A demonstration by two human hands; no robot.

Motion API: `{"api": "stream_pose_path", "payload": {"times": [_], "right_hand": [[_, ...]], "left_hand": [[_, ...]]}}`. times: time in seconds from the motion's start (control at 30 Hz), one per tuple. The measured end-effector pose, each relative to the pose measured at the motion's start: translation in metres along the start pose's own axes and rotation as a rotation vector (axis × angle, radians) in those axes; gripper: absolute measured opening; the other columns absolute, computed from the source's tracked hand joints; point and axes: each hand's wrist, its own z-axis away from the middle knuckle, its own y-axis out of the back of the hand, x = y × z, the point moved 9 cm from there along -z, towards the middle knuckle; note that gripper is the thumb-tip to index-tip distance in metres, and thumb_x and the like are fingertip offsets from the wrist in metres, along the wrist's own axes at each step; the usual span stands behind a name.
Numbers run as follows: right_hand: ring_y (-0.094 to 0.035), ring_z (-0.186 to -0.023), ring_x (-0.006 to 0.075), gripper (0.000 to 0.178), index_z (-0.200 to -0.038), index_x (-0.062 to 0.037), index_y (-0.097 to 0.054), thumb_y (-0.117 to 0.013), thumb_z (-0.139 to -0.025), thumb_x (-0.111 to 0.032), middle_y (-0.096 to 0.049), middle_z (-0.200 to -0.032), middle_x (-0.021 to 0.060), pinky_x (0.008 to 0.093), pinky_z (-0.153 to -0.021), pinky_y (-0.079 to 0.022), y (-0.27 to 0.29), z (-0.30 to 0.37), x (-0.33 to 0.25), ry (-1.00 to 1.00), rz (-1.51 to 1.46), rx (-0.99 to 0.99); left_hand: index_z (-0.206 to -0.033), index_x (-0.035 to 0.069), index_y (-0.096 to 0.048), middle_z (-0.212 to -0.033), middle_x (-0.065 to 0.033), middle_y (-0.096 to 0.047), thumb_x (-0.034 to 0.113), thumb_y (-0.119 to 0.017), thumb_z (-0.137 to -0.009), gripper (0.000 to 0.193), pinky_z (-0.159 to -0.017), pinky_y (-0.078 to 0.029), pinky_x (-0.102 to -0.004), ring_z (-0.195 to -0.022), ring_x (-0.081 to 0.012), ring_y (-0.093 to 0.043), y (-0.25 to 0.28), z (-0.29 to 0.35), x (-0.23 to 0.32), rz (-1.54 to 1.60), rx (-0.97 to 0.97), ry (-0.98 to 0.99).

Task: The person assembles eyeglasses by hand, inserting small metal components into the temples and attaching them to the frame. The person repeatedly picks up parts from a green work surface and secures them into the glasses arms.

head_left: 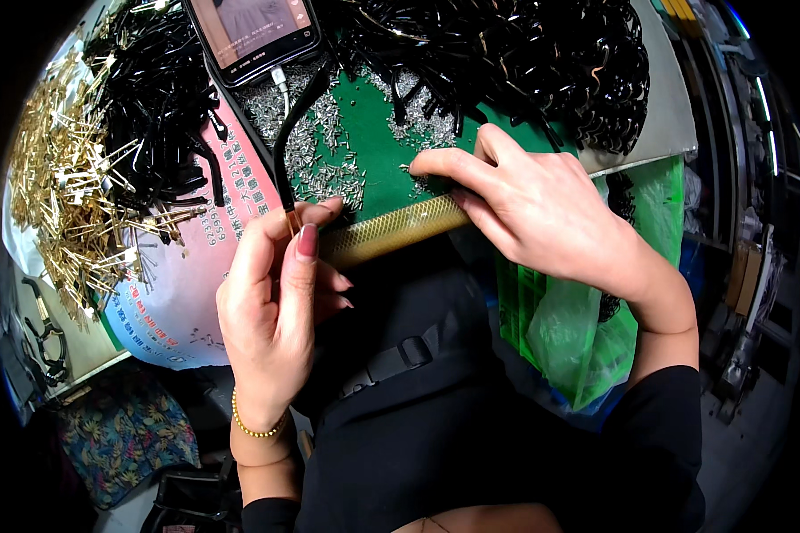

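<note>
Between thumb and fingers, my left hand (271,298) pinches a black eyeglass temple (286,142), its curved length slanting up and away over the table. A brownish end shows by the thumb; the rest of that end is hidden in the grip. My right hand (533,200) reaches in from the right with its index finger stretched out and thumb apart. That fingertip is down at the edge of a heap of small silver screws or pins (422,124) on the green mat (378,133). Another silver heap (329,169) lies beside the temple.
A phone (253,35) with a white cable lies at the top. Black temples (156,98) and gold metal pieces (67,186) pile up at left; a larger black pile (516,53) fills the far right. A gold mesh-patterned edge (396,231) borders the front. Green plastic bag (578,342) hangs at right.
</note>
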Motion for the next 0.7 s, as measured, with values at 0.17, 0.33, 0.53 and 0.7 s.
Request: {"api": "stream_pose_path", "payload": {"times": [0.17, 0.33, 0.53, 0.7], "right_hand": [[-0.063, -0.057, 0.0309, 0.042, -0.132, -0.0229, -0.054, -0.061, -0.092, -0.011, -0.056, -0.088, 0.0164, 0.0405, -0.048, -0.049, -0.001, 0.001, 0.001, 0.003, -0.011, -0.007], [-0.063, -0.057, 0.032, 0.044, -0.134, -0.0235, -0.053, -0.059, -0.093, -0.011, -0.057, -0.089, 0.0171, 0.0427, -0.051, -0.05, -0.002, -0.002, -0.002, -0.003, -0.011, -0.047], [-0.068, -0.069, 0.0379, 0.042, -0.141, -0.024, -0.047, -0.05, -0.1, -0.018, -0.06, -0.102, 0.0214, 0.0462, -0.061, -0.055, -0.005, -0.008, -0.014, 0.001, -0.302, -0.176], [-0.061, -0.052, 0.0166, 0.05, -0.15, -0.0115, -0.03, -0.043, -0.103, -0.025, -0.062, -0.073, 0.0079, 0.0305, -0.051, -0.052, -0.022, -0.015, -0.049, -0.36, -1.207, -0.589]], "left_hand": [[-0.119, -0.005, -0.058, -0.114, -0.0132, -0.071, 0.011, -0.049, -0.108, 0.021, -0.058, -0.054, -0.0203, -0.066, -0.0074, -0.064, 0.002, 0.007, -0.008, 0.044, -0.009, 0.022], [-0.119, -0.004, -0.061, -0.1, -0.0107, -0.073, 0.011, -0.05, -0.108, 0.021, -0.056, -0.051, -0.0191, -0.063, -0.0063, -0.062, 0.004, 0.006, -0.008, 0.015, 0.014, -0.001], [-0.115, -0.001, -0.067, -0.077, -0.0029, -0.069, 0.009, -0.056, -0.105, 0.018, -0.05, -0.046, -0.0189, -0.054, -0.0051, -0.059, 0.005, 0.0, -0.005, -0.131, 0.031, -0.044], [-0.111, 0.0, -0.07, -0.073, -0.0011, -0.068, 0.007, -0.06, -0.102, 0.015, -0.049, -0.045, -0.0213, -0.053, -0.005, -0.059, 0.007, 0.001, 0.0, -0.233, 0.09, -0.166]]}}
